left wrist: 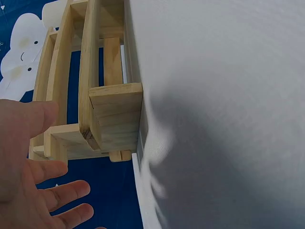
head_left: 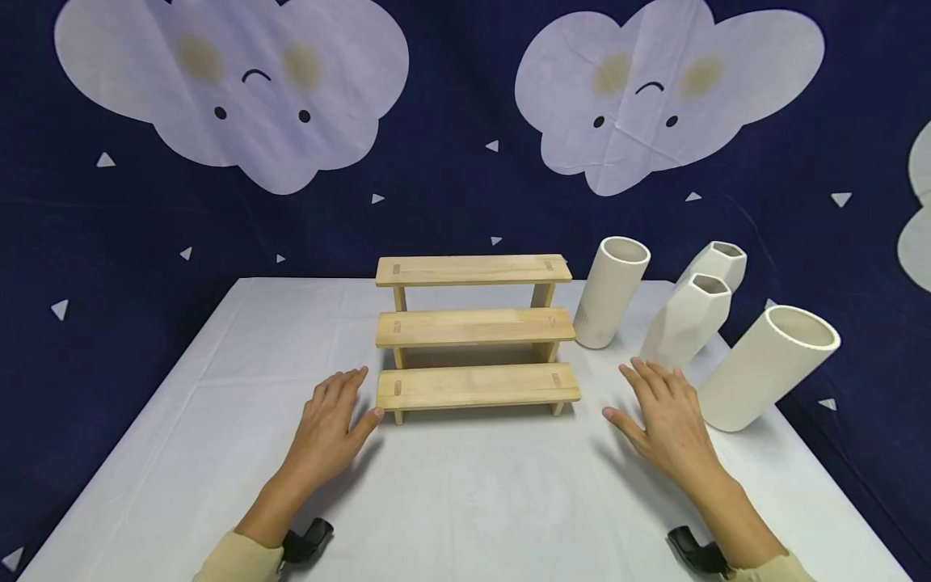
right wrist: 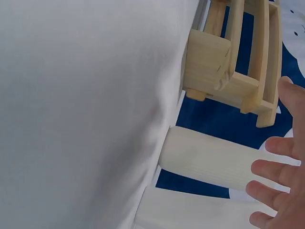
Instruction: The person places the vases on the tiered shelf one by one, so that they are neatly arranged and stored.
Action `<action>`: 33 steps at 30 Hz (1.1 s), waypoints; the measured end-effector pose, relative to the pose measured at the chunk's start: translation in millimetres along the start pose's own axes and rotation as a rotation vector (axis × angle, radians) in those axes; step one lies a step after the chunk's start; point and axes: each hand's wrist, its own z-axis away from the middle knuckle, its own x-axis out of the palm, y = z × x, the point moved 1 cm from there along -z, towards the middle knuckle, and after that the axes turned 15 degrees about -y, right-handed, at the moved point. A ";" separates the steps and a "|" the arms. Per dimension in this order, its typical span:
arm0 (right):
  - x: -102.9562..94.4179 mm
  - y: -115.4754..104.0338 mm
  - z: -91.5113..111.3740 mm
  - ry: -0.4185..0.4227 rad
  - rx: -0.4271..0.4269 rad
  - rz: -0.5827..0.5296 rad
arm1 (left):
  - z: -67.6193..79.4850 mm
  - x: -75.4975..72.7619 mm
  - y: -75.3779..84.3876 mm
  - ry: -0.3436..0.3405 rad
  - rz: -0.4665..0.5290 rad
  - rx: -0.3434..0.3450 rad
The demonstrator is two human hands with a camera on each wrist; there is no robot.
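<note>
"What is the person gripping?"

"Nothing. The bare left hand [head_left: 330,428], in a pale yellow fabric sleeve [head_left: 240,558], has its fingers extended and thumb apart. The bare right hand [head_left: 669,420] is spread likewise, over the white cloth-covered table [head_left: 480,501]."

"Why like that?"

"A relaxed, ready pose, I'd judge: each hand flanks the pale wooden three-tier stand [head_left: 476,326]. Its lowest tier faces the person, probably so each higher one can be seen and reached over it."

"And where is it from the grip?"

"Between the hands and a little ahead. Its front corner is just beside the left thumb; I can't tell whether they touch. The right thumb is well apart from it."

"What about the right hand's side?"

"Just right of that hand stands a tall white cylindrical vase [head_left: 764,376], mouth up. Beyond the fingertips, which hide part of its base, is a white faceted vase [head_left: 687,323], with a second white faceted vase [head_left: 730,259] behind. Ahead and left of those fingers, near the stand's end, is another white cylindrical vase [head_left: 611,295]. They're perhaps grouped there to be within right-hand reach."

"Farthest off?"

"A dark blue cloud-printed cloth backdrop [head_left: 451,97], beyond both hands."
</note>
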 end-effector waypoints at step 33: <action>-23.5 24.1 31.4 0.348 0.152 -0.220 | -25.5 4.2 -1.4 0.023 0.254 -0.019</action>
